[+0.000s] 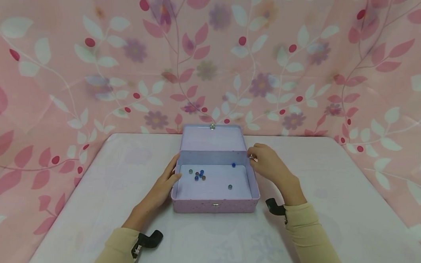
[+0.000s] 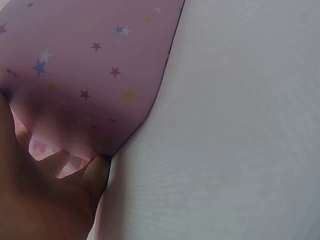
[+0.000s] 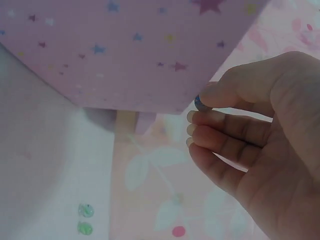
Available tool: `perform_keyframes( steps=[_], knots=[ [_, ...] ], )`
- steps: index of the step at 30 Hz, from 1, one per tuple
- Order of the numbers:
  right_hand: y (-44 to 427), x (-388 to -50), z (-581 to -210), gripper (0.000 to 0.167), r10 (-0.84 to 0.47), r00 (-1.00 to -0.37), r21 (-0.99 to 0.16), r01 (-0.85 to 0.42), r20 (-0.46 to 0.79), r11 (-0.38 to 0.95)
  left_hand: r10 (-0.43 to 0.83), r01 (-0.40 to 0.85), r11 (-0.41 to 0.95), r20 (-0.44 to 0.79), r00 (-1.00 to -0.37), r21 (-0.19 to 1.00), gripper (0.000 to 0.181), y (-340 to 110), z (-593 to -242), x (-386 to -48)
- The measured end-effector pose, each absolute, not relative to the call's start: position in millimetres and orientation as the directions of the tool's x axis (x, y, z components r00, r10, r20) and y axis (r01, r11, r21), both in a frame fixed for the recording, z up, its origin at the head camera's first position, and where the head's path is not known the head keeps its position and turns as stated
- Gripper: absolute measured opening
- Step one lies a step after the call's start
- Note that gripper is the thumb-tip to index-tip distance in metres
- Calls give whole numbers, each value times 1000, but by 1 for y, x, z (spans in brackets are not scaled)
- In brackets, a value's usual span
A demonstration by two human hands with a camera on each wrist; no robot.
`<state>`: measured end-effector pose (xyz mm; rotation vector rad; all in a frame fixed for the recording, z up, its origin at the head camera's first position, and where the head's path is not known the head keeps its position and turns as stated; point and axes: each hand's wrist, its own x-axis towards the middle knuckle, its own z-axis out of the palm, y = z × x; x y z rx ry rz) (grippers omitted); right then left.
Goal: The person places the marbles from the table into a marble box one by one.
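A lilac tin box [image 1: 215, 206] stands on the table with its lid [image 1: 213, 138] raised at the back. Several glass marbles lie on its floor, including a blue marble [image 1: 233, 165] near the back right and a green marble [image 1: 230, 187] toward the front right; the others cluster at left. My left hand [image 1: 165, 182] holds the box's left side, thumb over the rim. At the back right corner, my right hand [image 1: 267, 162] pinches a dark blue marble [image 3: 202, 104] between thumb and index finger, just outside the wall.
Two green marbles [image 3: 85, 219] lie on the white tabletop near the box in the right wrist view. The white-covered table [image 1: 334, 217] extends on both sides of the box. A pink floral curtain [image 1: 217, 60] hangs behind it.
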<state>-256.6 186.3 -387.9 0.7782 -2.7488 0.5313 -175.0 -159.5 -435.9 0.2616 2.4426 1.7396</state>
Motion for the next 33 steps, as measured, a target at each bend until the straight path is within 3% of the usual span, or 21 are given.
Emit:
perform_keyframes(
  steps=[25,33],
  knots=[
    [145,-240,-398,11,-604,-749,-235,-660,273,713,212,48,291,-15,-977,956,64,-160,-439,-177],
    [130,-234,-409,14,-642,-739,-235,-674,202,701,214,39,300,-27,-976,953,63,-161,-439,-176]
  ],
)
